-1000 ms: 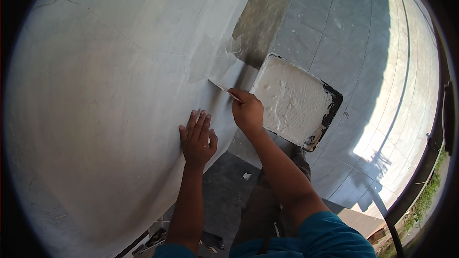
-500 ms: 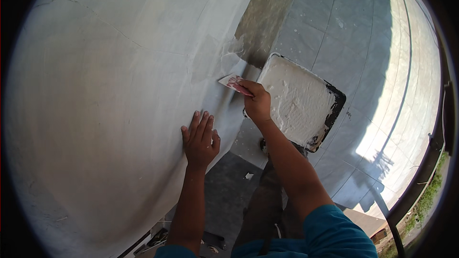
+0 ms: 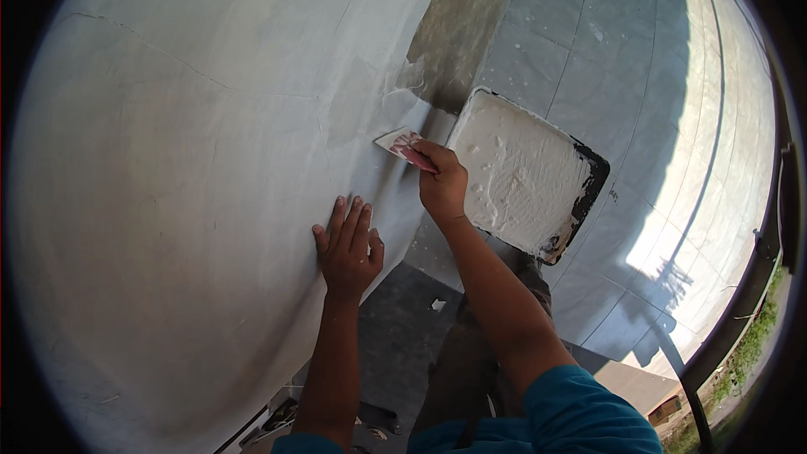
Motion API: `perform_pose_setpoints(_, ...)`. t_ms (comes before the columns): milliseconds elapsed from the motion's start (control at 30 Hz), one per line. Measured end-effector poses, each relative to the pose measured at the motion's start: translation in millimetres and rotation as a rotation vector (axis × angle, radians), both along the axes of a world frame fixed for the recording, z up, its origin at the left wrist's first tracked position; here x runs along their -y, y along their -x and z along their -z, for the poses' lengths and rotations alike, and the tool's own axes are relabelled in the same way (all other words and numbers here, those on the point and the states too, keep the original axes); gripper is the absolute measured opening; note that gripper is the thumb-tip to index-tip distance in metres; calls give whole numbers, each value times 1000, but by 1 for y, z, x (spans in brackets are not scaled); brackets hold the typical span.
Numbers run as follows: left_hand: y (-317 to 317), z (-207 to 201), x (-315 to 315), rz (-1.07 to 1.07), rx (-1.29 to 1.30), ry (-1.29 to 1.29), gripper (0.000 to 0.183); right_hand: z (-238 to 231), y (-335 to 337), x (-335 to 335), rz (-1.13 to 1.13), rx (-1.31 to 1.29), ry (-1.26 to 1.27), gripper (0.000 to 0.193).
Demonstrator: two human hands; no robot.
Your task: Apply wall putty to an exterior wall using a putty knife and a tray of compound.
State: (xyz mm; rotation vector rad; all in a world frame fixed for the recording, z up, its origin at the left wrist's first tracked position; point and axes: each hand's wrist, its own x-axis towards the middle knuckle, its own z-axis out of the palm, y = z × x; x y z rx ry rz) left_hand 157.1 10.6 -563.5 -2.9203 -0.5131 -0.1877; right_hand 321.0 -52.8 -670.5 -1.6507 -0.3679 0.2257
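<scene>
My right hand point(image 3: 443, 181) is closed round the reddish handle of a putty knife point(image 3: 405, 148). The blade lies at the surface of the pale wall point(image 3: 193, 176), beside a damp-looking patch of fresh filler point(image 3: 366, 97). Flat against the same wall, lower down, my left hand point(image 3: 346, 244) rests with its fingers stretched and holds nothing. A black tray point(image 3: 598, 170) full of white putty point(image 3: 525, 176) sits on the floor just right of my right hand. Its left edge is partly hidden by my hand and forearm.
Brown bare wall point(image 3: 462, 25) shows above the smoothed part. Grey tiles point(image 3: 609, 76) cover the floor, sunlit at the right. A dark metal rail point(image 3: 744, 294) edges the right side. A white scrap point(image 3: 438, 304) lies on a dark floor area point(image 3: 399, 319) near my legs.
My right hand and the putty knife have shifted slightly left along the wall. My left hand stays pressed to the wall. The view has tilted a little.
</scene>
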Motion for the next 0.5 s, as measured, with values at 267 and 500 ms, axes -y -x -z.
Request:
perform_pose_setpoints(267,-4,-1,2,-13,21,-10,35,-27,-57,-26,135,18,-28,28)
perform_pose_setpoints(500,0,-1,0,-8,26,-18,35,0,-22,-5,112,-280,-87,35)
